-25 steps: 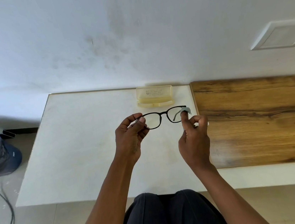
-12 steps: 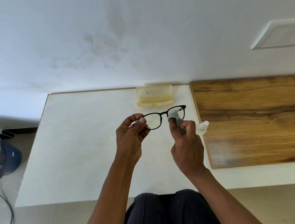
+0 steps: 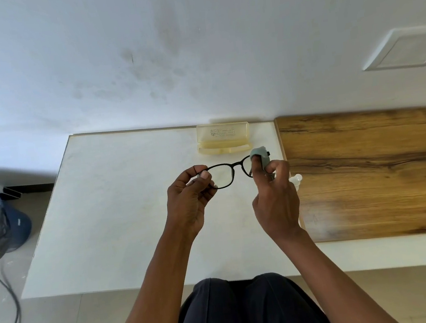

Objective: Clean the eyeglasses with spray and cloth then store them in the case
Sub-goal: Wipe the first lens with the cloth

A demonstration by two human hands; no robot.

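The left hand pinched the black-framed eyeglasses at their left end, above the white table. The right hand, gripping the grey-green cloth, had slid back out to the right lens's outer edge, so wiping was ongoing. Beyond, the yellow case lay open.

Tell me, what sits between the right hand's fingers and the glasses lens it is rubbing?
In the head view, a grey-green cloth lies between the right hand and the eyeglasses, wrapped over the fingers against the lens.
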